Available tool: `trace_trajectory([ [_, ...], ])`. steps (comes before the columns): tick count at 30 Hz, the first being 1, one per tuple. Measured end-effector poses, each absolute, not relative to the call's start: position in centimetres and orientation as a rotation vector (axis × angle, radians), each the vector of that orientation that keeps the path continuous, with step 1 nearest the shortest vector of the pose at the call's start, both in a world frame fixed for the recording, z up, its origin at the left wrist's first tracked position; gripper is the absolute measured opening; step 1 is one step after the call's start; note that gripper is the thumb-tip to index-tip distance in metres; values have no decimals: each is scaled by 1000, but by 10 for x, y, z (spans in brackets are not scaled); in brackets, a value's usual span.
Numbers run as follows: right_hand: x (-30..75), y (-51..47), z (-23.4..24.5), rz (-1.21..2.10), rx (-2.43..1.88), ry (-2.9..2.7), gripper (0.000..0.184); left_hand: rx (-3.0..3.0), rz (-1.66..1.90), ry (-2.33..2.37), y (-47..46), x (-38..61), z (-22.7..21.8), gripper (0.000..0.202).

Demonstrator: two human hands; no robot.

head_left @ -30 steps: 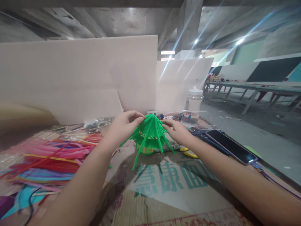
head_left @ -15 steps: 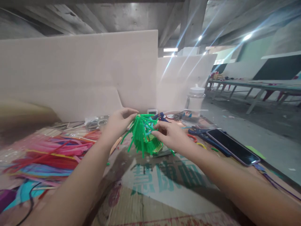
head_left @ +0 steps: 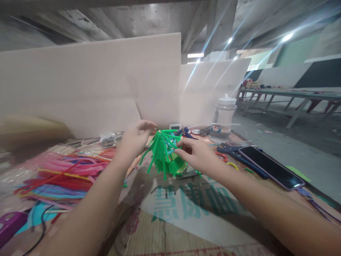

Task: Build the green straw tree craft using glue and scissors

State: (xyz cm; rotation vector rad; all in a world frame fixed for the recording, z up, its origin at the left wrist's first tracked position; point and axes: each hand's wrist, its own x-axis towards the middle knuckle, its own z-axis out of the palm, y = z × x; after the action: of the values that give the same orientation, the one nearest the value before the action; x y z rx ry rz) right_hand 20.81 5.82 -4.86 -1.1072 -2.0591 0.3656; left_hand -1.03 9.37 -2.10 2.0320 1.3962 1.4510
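A cone-shaped bundle of green pipe cleaners [head_left: 160, 153] stands in front of me, its strands fanning down from a pale tip. Some light blue strands show inside it. My left hand [head_left: 137, 140] is beside the tip, thumb and index finger slightly apart, with nothing visible held. On the right side, my right hand [head_left: 195, 153] pinches one of the green strands between thumb and fingers. Part of the bundle's right side is hidden behind that hand.
Colourful loose pipe cleaners [head_left: 66, 174] lie left, near a purple-handled tool [head_left: 12, 225]. At right are a phone [head_left: 271, 167] with a cable, dark-handled pliers [head_left: 226, 149] and a clear bottle [head_left: 223, 117]. White boards [head_left: 106, 78] stand behind, with a small digital display [head_left: 175, 127] before them.
My left thumb and finger have come slightly away from the tip of the green bundle. My right hand keeps its pinch. The view has shifted a little to the left.
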Motion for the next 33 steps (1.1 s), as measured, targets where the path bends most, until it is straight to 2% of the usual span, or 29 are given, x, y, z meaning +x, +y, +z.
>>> trace_trajectory([
  [6,210,63,-49,363,-1141,-2043,13,2164,1391,1424,82,-8,-9,34],
  [11,212,66,-46,324,-1147,-2053,11,2190,1186,1321,69,-2,-1,46],
  [21,216,75,-51,415,-1145,-1969,18,2341,1272,1250,79,8,-19,37],
  [27,224,87,-56,470,-1138,-1948,21,2158,1344,1169,83,8,-22,37],
  [33,230,93,-60,514,-1111,-1937,20,2164,1465,1316,90,-3,-20,31],
])
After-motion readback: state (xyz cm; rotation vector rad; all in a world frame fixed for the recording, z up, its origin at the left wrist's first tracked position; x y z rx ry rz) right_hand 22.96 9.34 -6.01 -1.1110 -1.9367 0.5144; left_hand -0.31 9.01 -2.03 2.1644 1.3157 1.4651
